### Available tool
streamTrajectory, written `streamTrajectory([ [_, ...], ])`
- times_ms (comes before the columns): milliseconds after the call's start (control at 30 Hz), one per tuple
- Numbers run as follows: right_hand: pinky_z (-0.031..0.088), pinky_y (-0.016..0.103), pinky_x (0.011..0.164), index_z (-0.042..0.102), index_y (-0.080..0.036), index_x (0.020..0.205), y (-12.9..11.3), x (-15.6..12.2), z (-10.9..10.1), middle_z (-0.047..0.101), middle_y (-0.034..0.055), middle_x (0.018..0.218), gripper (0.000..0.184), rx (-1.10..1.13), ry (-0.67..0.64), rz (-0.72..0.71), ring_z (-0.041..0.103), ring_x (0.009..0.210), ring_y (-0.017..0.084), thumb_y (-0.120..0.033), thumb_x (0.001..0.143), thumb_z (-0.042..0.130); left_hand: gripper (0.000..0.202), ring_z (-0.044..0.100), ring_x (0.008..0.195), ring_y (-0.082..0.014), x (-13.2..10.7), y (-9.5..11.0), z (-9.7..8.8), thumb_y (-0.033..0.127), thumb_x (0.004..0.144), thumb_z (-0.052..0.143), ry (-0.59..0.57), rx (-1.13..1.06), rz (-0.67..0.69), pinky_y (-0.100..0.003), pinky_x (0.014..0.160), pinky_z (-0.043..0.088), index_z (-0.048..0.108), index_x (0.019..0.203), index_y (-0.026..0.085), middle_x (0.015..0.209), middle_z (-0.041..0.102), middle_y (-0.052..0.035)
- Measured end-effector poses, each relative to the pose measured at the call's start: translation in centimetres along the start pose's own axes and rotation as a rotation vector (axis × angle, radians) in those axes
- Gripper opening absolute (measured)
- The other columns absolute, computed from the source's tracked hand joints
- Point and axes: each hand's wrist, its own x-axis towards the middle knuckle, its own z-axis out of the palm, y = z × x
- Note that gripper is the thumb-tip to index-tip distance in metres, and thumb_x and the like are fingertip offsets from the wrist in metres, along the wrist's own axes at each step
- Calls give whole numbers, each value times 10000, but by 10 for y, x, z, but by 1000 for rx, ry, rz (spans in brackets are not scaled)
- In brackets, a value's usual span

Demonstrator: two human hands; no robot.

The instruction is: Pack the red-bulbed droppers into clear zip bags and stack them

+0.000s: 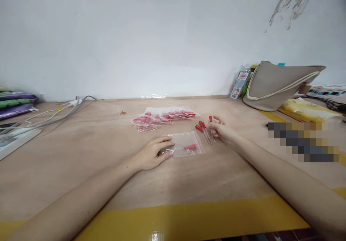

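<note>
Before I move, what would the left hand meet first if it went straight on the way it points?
The left hand overlaps the clear zip bag; first in line is probably the red-bulbed dropper inside it, though the hand's exact height is unclear.

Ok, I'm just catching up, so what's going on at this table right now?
A person is handling small red-ended droppers and clear bags. The left hand rests on the near end of a clear bag with one dropper inside it. The right hand appears to hold another dropper upright, beside a few loose droppers on the table. Farther back lies an overlapping spread of bags with red ends showing inside.
</note>
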Motion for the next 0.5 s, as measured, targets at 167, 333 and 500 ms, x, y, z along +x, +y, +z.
streamTrajectory([
  [167, 428, 195, 361, 109, -237, 1337, -4, -18, 9, 491, -82, 646, 889, -41, -16, -132, 514, 414, 82, -138, 606, 607, 378, 458, 1191, -222, 0, 0, -1, 380, 888, 461, 15, -2, 12, -401, 987, 398, 511, 1230, 227, 1302, 471, -86],
  [333, 512, 260, 467, 182, -260, 1239, -2, -26, 18, 505, -72, 711, 748, -83, -35, -201, 575, 483, 100, -239, 652, 644, 388, 457, 1190, -221, 0, -1, -1, 375, 882, 473, 20, 0, 18, -396, 986, 401, 494, 1236, 218, 1287, 485, -86],
  [500, 498, 256, 486, 280, -249, 1065, 10, -18, 18, 529, -81, 673, 548, 19, -101, -218, 571, 507, 98, -410, 674, 628, 398, 441, 1202, -219, 0, -2, 0, 373, 882, 471, 7, -7, 5, -391, 1000, 386, 487, 1241, 201, 1291, 478, -94],
])
